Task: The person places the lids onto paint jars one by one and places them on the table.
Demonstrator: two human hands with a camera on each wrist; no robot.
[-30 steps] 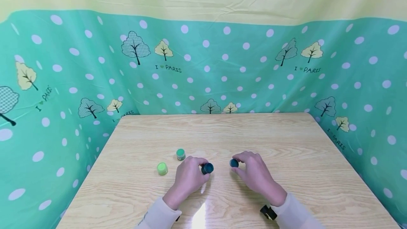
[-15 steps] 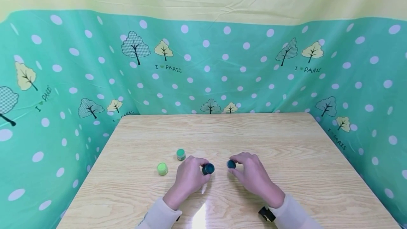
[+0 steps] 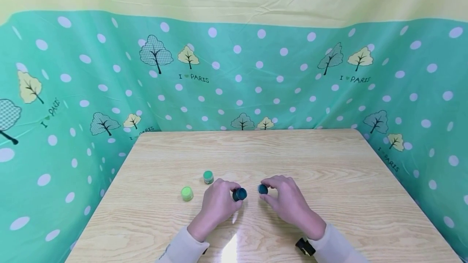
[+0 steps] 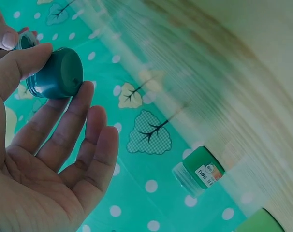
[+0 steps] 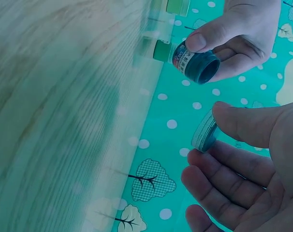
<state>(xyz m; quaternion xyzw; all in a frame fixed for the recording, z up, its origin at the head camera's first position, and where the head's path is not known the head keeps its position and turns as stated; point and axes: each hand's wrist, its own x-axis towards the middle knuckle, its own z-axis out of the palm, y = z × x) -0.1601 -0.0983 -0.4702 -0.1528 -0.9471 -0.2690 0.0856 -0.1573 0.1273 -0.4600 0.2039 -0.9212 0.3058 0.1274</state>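
Observation:
My left hand (image 3: pixel 218 201) pinches a small dark teal paint jar (image 3: pixel 239 194) between thumb and fingers. In the right wrist view the jar's uncovered mouth shows, with a printed label on its side. Opposite it, my right hand (image 3: pixel 289 198) holds the jar's round lid (image 3: pixel 262 189) by the rim. A gap separates lid and jar. The lid (image 5: pixel 205 131) is seen edge-on in the right wrist view, between thumb and fingertips.
Left of my left hand, a green paint jar (image 3: pixel 208 177) and a light green paint jar (image 3: pixel 187 193) stand with lids on. They are on a wood-grain table (image 3: pixel 278 149). A patterned teal curtain (image 3: pixel 256 72) hangs behind and at both sides.
My right hand has moved slightly left with the lid, narrowing the gap to the jar. The left hand and its jar have stayed almost still.

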